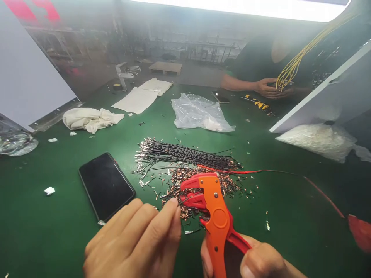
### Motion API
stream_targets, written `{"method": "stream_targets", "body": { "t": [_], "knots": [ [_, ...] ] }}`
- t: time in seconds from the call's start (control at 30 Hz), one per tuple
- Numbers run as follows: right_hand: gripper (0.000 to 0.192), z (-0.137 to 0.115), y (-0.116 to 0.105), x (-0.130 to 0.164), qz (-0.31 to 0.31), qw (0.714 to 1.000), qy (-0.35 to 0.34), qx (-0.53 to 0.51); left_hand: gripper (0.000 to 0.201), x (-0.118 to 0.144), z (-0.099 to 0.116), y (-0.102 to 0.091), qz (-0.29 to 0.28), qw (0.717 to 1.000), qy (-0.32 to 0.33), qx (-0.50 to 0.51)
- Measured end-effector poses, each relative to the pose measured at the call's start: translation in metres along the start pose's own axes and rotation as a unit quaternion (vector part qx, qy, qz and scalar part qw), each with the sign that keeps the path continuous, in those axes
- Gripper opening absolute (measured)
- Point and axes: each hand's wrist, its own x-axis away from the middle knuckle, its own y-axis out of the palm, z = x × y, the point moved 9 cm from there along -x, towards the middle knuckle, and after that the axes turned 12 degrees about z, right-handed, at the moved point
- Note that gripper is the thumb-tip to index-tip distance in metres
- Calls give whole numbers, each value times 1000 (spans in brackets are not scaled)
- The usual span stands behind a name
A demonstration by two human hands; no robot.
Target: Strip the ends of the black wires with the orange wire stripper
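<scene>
Left fingers [169, 210] pinch a dark wire [185, 199] (light, likely springy; best held near its tip). Right hand [262, 259] grasps orange stripper [218, 218] by its handles.

I log: wire stripper [218, 218], orange body, red jaws parted and facing left, head raised; dark wire [185, 200], thin, tip at the lower jaw, perhaps inside the gap; black wire bundle [185, 153], silvery-ended leftward, lying flat beyond.
</scene>
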Motion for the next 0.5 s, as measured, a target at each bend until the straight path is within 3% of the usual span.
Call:
{"method": "stream_targets", "body": {
  "t": [0.27,0.4,0.5],
  "knots": [
    [55,-1,-7,-3,-10,999,-42,7,15,7,-17,11,35,982,-157,103],
    [53,-2,1,-2,-38,998,-54,-9,19,12,-14,18,30,970,-173,166],
    [45,-5,0,2,-20,998,-56,-1,19,10,-15,19,29,969,-167,179]
  ]
}}
